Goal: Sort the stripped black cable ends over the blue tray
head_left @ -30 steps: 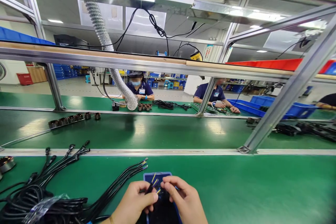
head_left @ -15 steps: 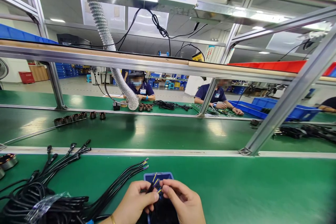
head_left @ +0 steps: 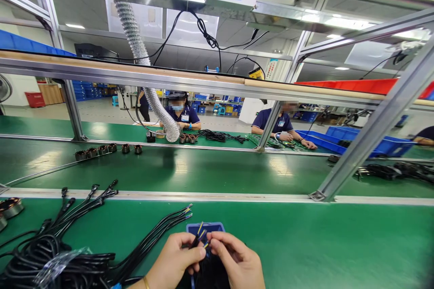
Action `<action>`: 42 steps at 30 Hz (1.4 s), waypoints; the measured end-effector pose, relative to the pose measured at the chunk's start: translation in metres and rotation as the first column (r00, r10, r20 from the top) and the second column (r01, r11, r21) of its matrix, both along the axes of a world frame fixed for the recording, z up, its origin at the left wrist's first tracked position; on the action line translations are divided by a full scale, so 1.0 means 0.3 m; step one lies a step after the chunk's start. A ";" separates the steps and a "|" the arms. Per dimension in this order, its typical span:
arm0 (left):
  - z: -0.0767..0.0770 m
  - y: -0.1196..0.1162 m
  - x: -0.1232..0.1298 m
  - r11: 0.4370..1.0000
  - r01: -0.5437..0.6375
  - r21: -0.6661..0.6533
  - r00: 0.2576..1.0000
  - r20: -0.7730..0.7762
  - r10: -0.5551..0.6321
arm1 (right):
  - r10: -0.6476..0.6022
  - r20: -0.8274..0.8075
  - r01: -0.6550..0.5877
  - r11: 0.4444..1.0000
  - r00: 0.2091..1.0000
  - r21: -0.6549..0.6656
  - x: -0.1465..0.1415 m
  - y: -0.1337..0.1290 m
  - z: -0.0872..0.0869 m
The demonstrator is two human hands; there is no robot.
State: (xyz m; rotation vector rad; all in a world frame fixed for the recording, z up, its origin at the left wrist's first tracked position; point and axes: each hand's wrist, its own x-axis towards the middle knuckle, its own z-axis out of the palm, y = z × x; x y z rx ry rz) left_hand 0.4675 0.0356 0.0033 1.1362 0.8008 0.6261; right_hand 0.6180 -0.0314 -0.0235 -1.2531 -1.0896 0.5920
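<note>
Your left hand [head_left: 178,257] is closed around black cables [head_left: 195,240], over a blue bin [head_left: 205,224] on the green surface [head_left: 322,244]; your right hand [head_left: 240,257] pinches narrowly at their wire ends [head_left: 202,235] — yellow and bluish-purple, splayed out of the black sheaths. To your left lies a coiled cable bundle [head_left: 84,264], partly under clear plastic. Farther off, two co-workers [head_left: 178,114] wear badges [head_left: 185,118] — the writing too small to read.
</note>
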 end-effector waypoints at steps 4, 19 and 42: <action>0.000 -0.003 -0.003 1.000 -0.013 -0.008 1.000 0.023 0.014 | 0.020 0.208 -0.037 0.996 0.978 0.078 -0.002 0.001 0.025; -0.007 0.002 -0.005 1.000 0.021 0.009 0.999 0.025 -0.021 | 0.044 0.398 -0.047 0.999 0.916 -0.003 0.027 0.014 0.022; -0.063 0.017 -0.002 0.999 0.030 0.046 0.999 0.033 -0.031 | 0.169 0.749 0.016 0.972 0.640 -0.234 0.036 0.009 0.052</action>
